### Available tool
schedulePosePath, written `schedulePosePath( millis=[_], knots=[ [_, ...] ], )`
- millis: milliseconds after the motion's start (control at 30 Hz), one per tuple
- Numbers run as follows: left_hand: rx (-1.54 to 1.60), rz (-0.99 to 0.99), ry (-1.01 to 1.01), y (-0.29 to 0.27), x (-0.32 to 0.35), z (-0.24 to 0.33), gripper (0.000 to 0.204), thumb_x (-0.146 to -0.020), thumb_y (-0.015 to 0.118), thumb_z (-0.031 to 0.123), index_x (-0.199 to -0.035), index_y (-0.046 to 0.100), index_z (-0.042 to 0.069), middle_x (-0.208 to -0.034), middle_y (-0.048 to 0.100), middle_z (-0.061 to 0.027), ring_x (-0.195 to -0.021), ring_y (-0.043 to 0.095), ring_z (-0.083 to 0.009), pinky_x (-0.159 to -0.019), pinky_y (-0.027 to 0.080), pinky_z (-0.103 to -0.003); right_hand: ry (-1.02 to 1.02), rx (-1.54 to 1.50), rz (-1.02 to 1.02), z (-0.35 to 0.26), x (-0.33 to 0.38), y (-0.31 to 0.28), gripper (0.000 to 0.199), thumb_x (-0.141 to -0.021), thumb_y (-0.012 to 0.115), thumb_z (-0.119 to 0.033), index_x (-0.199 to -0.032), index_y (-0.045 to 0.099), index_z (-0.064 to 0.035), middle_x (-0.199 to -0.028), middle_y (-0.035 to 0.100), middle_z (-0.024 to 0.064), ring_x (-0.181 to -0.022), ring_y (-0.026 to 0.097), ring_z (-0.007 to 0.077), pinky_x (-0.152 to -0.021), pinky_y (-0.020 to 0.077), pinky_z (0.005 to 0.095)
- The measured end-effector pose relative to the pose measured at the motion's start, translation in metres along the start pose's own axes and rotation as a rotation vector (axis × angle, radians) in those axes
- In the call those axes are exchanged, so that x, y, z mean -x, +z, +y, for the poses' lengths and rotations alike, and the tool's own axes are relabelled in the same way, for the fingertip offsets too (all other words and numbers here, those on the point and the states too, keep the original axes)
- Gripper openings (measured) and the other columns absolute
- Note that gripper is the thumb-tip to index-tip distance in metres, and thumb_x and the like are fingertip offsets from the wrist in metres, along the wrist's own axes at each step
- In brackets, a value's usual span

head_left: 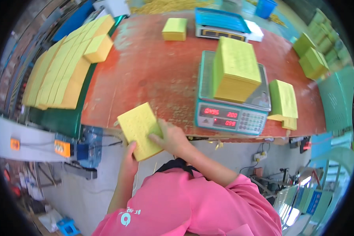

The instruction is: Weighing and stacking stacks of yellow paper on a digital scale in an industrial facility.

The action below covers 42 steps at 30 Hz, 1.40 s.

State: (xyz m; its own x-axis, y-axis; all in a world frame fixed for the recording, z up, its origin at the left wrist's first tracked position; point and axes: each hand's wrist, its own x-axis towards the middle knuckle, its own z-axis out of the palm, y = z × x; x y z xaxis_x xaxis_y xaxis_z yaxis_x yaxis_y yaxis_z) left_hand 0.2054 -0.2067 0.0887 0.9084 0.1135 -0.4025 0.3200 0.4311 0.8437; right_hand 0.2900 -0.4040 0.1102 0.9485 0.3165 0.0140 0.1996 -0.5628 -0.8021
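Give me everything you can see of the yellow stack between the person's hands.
The yellow stack is a rectangular block with a faintly speckled, flat top, apparently of paper-like sheets. It is turned askew, its top face toward the camera, and overlaps the front edge of the red table in view; whether it rests there is unclear. The left hand grips its near left side; the right hand holds its right side, thumb on top.

I log held stack (139,126) between left hand (129,155) and right hand (173,135), at near edge of table (153,78). Near scale (231,119) to right, tall stack (238,65) on it; low stack (284,98) just right. Rear scale (220,32) behind, small stack (174,30) left of it. Row of stacks (59,74) far left, on side surface (59,121).
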Motion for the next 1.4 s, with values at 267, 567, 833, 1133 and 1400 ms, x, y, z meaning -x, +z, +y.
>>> schedulePosePath(
  millis=[267, 567, 833, 1133, 1400],
  knots=[
    [-0.557, -0.281, 0.488, 0.005, -0.029, 0.041, 0.039, -0.092, 0.061, 0.008, -0.128, 0.051, -0.003, -0.126, 0.060, -0.0155, -0.113, 0.059, -0.0230, -0.094, 0.048, -0.038, 0.172, -0.248, 0.008, 0.037, 0.031, -0.062, 0.064, -0.094, 0.062, -0.043, -0.134, 0.049, 0.0058, -0.106, 0.069, 0.0197, -0.098, 0.068, 0.0284, -0.084, 0.0536, 0.0378],
    [-0.622, -0.748, 0.875, 0.206, -0.107, 0.149, 0.046, -0.098, 0.054, 0.031, -0.134, 0.051, 0.002, -0.130, 0.058, -0.0136, -0.121, 0.056, -0.0208, -0.099, 0.048, -0.038, 0.100, -0.703, 0.529, -0.022, 0.013, -0.230, 0.053, -0.099, 0.054, -0.036, -0.135, 0.051, 0.0023, -0.099, 0.065, 0.0063, -0.078, 0.061, 0.0110, -0.064, 0.0493, 0.0263],
    [-0.416, -0.881, 0.011, 0.365, -0.147, 0.175, 0.077, -0.082, 0.062, 0.065, -0.134, 0.053, 0.009, -0.124, 0.058, -0.0104, -0.110, 0.059, -0.0277, -0.085, 0.052, -0.049, 0.161, -0.783, 0.513, 0.043, -0.031, -0.332, 0.040, -0.100, 0.054, -0.036, -0.114, 0.064, 0.0004, -0.094, 0.066, 0.0044, -0.079, 0.062, 0.0128, -0.070, 0.0520, 0.0292],
    [-0.496, -0.745, 0.037, 0.365, -0.145, 0.163, 0.074, -0.084, 0.058, 0.067, -0.131, 0.055, 0.011, -0.114, 0.061, -0.0085, -0.094, 0.064, -0.0220, -0.075, 0.056, -0.044, 0.191, -0.760, 0.395, 0.077, -0.046, -0.338, 0.034, -0.098, 0.056, -0.031, -0.105, 0.067, 0.0002, -0.087, 0.067, 0.0051, -0.073, 0.061, 0.0127, -0.066, 0.0499, 0.0282],
    [-0.565, -0.672, 0.073, 0.367, -0.133, 0.158, 0.073, -0.085, 0.056, 0.067, -0.130, 0.056, 0.009, -0.110, 0.063, -0.0078, -0.089, 0.064, -0.0189, -0.072, 0.058, -0.043, 0.172, -0.754, 0.376, 0.089, -0.042, -0.339, 0.034, -0.097, 0.057, -0.033, -0.102, 0.069, -0.0009, -0.089, 0.067, 0.0033, -0.071, 0.057, 0.0106, -0.063, 0.0450, 0.0260]
  ],
)
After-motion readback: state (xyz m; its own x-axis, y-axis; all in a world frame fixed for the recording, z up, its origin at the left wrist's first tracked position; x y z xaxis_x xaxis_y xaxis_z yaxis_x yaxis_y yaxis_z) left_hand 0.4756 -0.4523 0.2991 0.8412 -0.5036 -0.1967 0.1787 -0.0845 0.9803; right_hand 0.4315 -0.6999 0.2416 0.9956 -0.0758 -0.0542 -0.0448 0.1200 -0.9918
